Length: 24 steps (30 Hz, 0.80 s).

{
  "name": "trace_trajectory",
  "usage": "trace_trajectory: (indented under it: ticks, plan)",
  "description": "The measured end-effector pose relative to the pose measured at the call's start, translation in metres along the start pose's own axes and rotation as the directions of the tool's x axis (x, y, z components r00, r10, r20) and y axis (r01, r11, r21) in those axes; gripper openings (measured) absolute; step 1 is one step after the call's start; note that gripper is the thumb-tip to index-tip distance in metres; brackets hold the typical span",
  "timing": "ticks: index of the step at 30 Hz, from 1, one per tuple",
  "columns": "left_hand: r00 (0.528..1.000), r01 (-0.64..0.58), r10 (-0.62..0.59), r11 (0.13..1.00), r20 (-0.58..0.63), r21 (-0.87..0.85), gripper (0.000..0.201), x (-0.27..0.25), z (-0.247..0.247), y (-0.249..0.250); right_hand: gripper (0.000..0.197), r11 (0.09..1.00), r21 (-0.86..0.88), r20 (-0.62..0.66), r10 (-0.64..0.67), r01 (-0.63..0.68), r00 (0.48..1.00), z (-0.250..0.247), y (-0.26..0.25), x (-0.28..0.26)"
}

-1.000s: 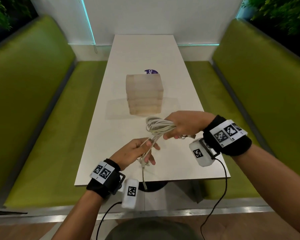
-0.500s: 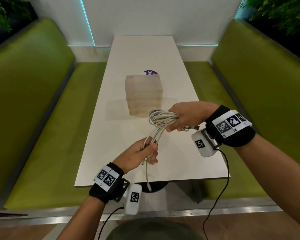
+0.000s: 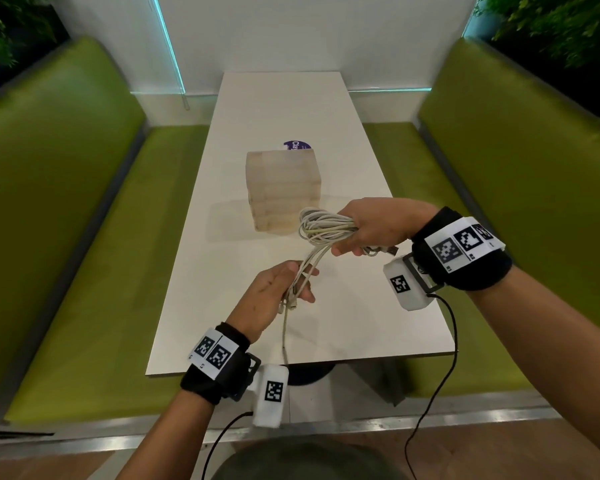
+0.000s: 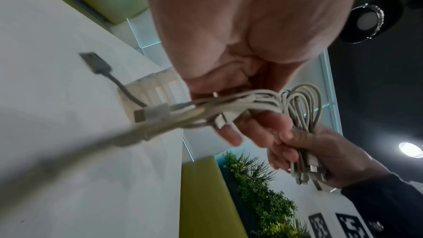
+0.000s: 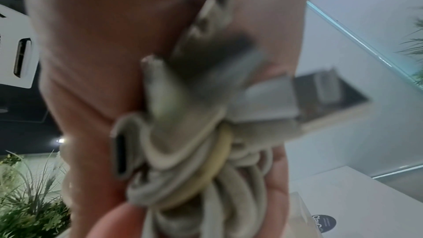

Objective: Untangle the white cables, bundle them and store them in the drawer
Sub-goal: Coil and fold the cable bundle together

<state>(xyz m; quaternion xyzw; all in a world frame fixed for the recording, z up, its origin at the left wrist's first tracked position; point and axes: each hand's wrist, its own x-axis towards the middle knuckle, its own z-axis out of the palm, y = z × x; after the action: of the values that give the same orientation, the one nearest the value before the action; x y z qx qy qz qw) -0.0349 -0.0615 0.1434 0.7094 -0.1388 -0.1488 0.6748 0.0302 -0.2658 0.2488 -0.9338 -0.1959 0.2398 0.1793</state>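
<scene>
Since a second ago the right hand [image 3: 373, 226], clamped on the coiled cables [image 3: 321, 226], has lifted from the left hand [image 3: 274, 295], whose fingers pinch the tails above the table [image 3: 378, 317], so bundling remains unfinished.

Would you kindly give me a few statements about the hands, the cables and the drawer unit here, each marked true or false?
1. The right hand grips the coiled white cables. True.
2. The left hand is empty. False: it holds the loose cable strands.
3. The wooden drawer unit stands on the white table. True.
4. The coil lies flat on the table. False: it is held above it.
5. One cable end hangs below the left hand. True.
</scene>
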Motion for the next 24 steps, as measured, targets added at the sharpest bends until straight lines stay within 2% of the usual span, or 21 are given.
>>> trace_trajectory:
  ticks: [5, 7, 9, 11, 13, 15, 18, 20, 24]
  plan:
    - [1.0, 0.009, -0.008, 0.995, 0.013, -0.103, 0.049, 0.002, 0.004, -0.001, 0.02, 0.999, 0.04, 0.0, 0.011, -0.011, 1.0, -0.001, -0.001, -0.002]
    - [0.999, 0.01, -0.008, 1.0, 0.052, -0.03, 0.041, 0.003, 0.004, -0.002, 0.02, 1.0, 0.025, 0.0, 0.007, -0.007, 1.0, 0.0, -0.001, -0.002]
    - [0.996, -0.014, 0.004, 0.993, 0.085, 0.118, 0.028, 0.004, 0.003, -0.005, 0.02, 1.0, 0.012, -0.008, -0.003, 0.003, 1.0, 0.003, -0.003, -0.001]
    - [0.997, -0.041, 0.027, 0.981, 0.076, 0.188, 0.023, 0.004, 0.002, -0.008, 0.02, 1.0, 0.022, -0.031, -0.009, 0.01, 0.999, 0.006, -0.004, -0.001]
    - [0.999, -0.02, 0.023, 0.996, -0.038, 0.084, 0.026, 0.006, 0.002, -0.008, 0.021, 0.993, 0.116, -0.096, -0.011, 0.022, 0.995, 0.012, -0.005, 0.0]
    - [0.982, -0.026, 0.005, 0.994, -0.19, -0.109, 0.03, 0.011, 0.005, -0.005, 0.024, 0.96, 0.275, -0.209, 0.001, 0.058, 0.978, 0.025, -0.009, 0.003]
    - [0.939, -0.083, -0.042, 0.935, -0.34, -0.344, 0.028, 0.019, 0.008, 0.002, 0.021, 0.901, 0.42, -0.363, 0.062, 0.104, 0.93, 0.053, -0.017, 0.012]
    - [0.923, -0.121, -0.081, 0.865, -0.375, -0.486, 0.025, 0.023, 0.009, 0.006, 0.019, 0.9, 0.429, -0.379, 0.1, 0.078, 0.92, 0.073, -0.022, 0.022]
    - [0.907, -0.118, -0.17, 0.778, -0.387, -0.618, 0.038, 0.025, 0.009, 0.01, 0.044, 0.909, 0.413, -0.367, 0.11, 0.056, 0.924, 0.099, -0.024, 0.035]
